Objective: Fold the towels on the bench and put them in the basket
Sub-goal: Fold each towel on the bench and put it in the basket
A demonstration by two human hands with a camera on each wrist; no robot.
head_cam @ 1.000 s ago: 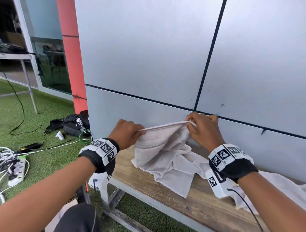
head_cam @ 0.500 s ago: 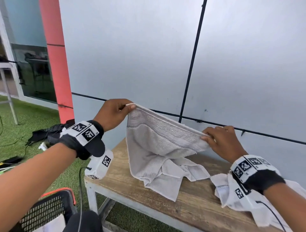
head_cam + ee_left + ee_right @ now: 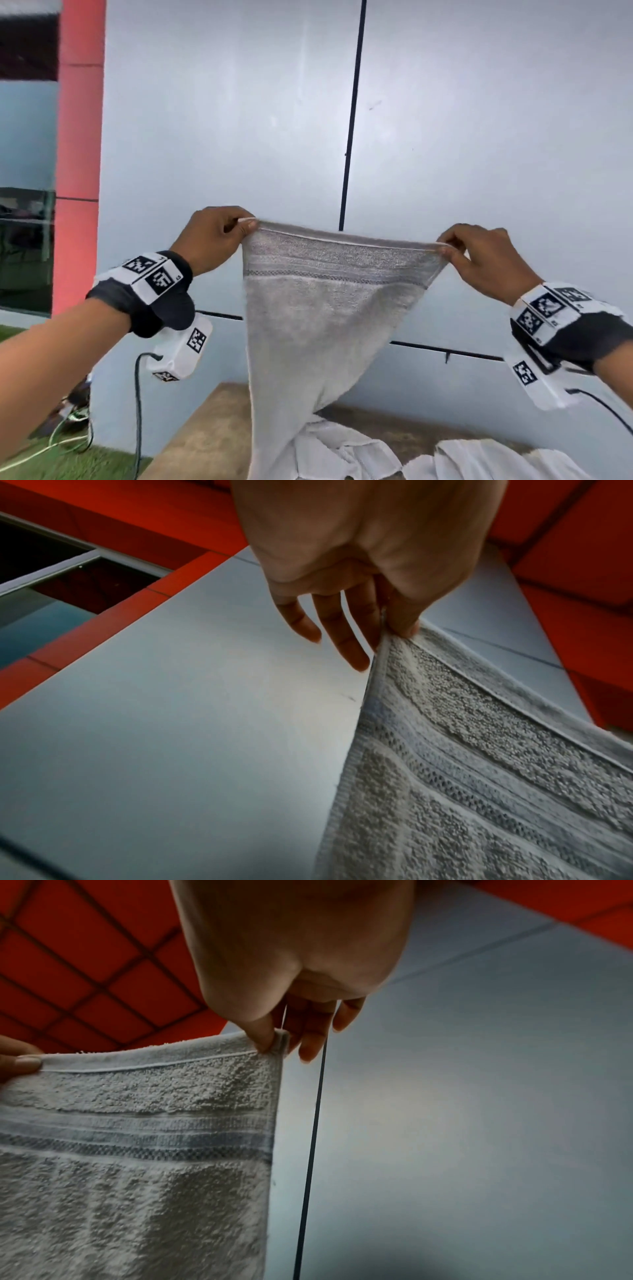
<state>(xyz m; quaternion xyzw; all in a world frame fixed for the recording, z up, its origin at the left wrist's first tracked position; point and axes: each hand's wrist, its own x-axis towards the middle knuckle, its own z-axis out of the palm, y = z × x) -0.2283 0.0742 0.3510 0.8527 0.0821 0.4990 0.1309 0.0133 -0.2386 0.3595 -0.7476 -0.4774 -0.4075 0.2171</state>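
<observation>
A light grey towel (image 3: 329, 308) with a woven band near its top hangs in the air, stretched by its top edge. My left hand (image 3: 248, 224) pinches its left top corner and my right hand (image 3: 443, 246) pinches its right top corner. Its lower part narrows and trails down to the wooden bench (image 3: 212, 435). The left wrist view shows thumb and finger of the left hand (image 3: 394, 631) nipping the towel (image 3: 479, 777) hem. In the right wrist view the right hand (image 3: 274, 1042) nips the towel (image 3: 137, 1150) corner. The basket is out of sight.
More white cloth (image 3: 479, 459) lies crumpled on the bench below and to the right. A grey panelled wall (image 3: 239, 137) stands close behind the bench, with a red pillar (image 3: 80, 137) at the left. Cables (image 3: 68, 438) lie on green turf at the lower left.
Both hands have lifted the towel up off the bench and moved apart, pulling its top edge taut. The towel now hangs nearly full length instead of lying bunched.
</observation>
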